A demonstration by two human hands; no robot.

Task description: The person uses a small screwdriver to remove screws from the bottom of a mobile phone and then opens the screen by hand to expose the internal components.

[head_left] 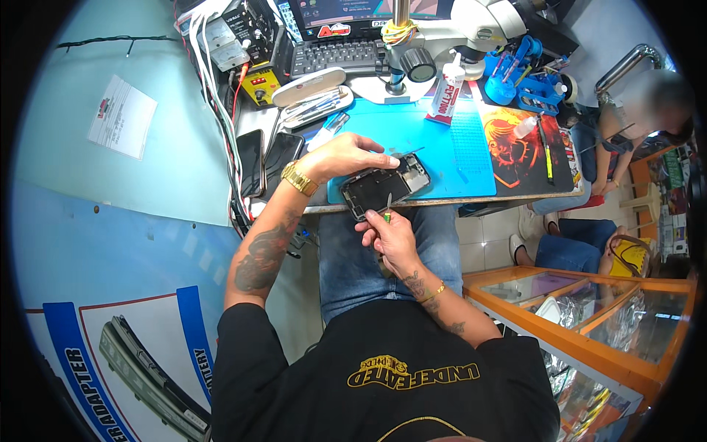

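Observation:
An opened smartphone (373,191), its dark inside facing up and silvery parts at its far right end, lies tilted at the near edge of a blue work mat (460,177). My left hand (352,156) grips its far edge, with the thumb on top and the other fingers partly hidden. A thin pointed sliver (412,153) shows just past that thumb; I cannot make out what it is. My right hand (394,239), closed around a small green-handled blade tool (387,216), is at the phone's near edge. The tool's thin tip points up over the phone.
Two dark phones (252,162) and an open case of tools (313,103) are at the left. A microscope stand (396,85), a white-and-red glue tube (447,88) and a blue tool holder (501,87) stand at the back. A yellow-black pen-like tool (546,151) lies right; people sit beyond.

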